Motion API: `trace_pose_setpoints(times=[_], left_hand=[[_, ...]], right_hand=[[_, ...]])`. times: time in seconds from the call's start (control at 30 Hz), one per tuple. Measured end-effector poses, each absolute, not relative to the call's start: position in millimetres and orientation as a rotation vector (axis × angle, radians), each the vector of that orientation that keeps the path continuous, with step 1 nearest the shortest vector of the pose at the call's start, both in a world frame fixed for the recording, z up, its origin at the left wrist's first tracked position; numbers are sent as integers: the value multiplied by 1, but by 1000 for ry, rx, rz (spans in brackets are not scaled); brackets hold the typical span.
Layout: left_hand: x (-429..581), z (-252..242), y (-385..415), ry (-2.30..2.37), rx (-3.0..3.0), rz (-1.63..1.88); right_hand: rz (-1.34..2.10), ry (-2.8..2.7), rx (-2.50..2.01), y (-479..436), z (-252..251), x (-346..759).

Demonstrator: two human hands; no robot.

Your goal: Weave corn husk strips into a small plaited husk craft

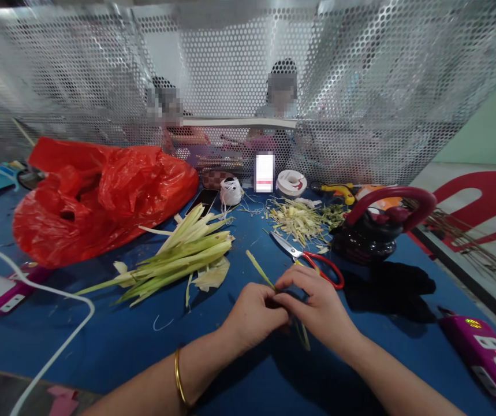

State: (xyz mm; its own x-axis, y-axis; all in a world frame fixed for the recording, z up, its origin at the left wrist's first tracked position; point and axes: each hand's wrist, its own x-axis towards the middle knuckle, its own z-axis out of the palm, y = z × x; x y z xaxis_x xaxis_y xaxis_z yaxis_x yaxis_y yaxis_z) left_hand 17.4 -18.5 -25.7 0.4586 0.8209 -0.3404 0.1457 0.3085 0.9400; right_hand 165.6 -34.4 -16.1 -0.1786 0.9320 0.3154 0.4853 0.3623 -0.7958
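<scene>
Pinching a green strip (pixel 256 267) between them, the left hand (pixel 252 315) and right hand (pixel 319 300) meet just on the near side of the scissors (pixel 296 252); pale trimmings (pixel 297 222) lie just beyond these; a leaf bundle (pixel 178 257), to their left.

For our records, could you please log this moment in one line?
left hand: holding green strip; right hand: holding strip; scissors: beyond right hand
</scene>
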Motion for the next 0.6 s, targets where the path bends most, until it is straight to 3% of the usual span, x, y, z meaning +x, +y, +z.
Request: trace_pose_setpoints(times=[0.27, 0.6], left_hand=[[19, -18, -20, 921, 1129, 564], [16, -19, -19, 872, 1042, 525]], right_hand=[[838, -1517, -1369, -37, -18, 163], [674, -1565, -1316, -37, -23, 163]])
